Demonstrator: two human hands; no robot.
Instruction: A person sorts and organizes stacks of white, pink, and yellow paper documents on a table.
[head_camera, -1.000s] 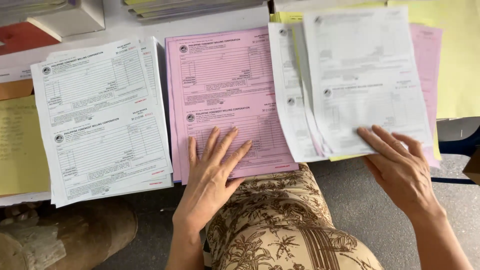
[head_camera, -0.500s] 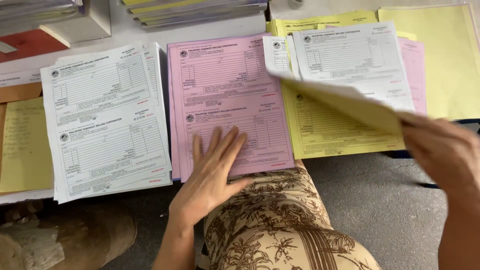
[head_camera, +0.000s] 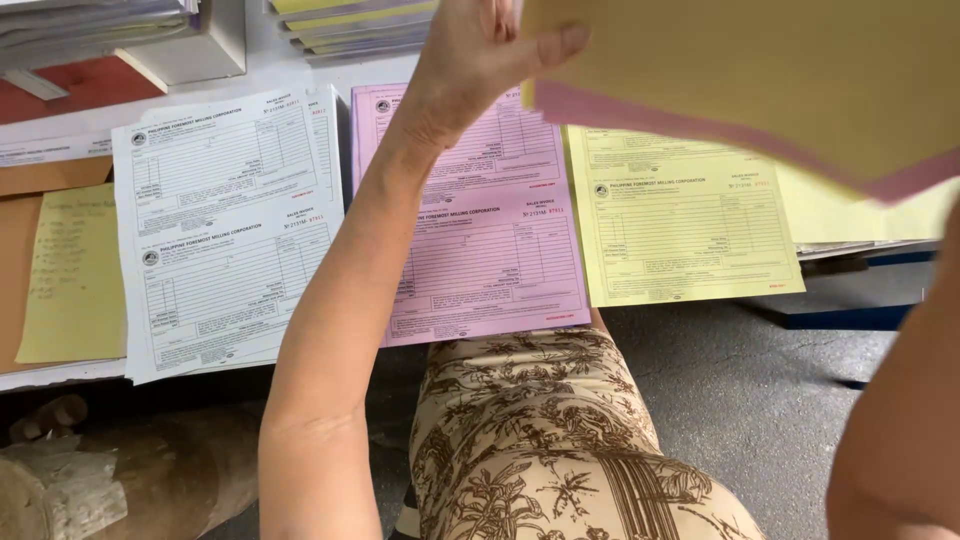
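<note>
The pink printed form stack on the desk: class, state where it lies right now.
In the head view the pink printed form stack lies mid-desk, between the white printed form stack on its left and the yellow printed form sheet on its right, partly behind the raised left forearm.

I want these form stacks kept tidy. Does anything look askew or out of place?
The white stack sits slightly tilted and hangs over the table edge; pink and yellow stacks lie fairly square. The left hand holds a yellow-and-pink bundle lifted clear. Nothing torn or spilled.
</note>
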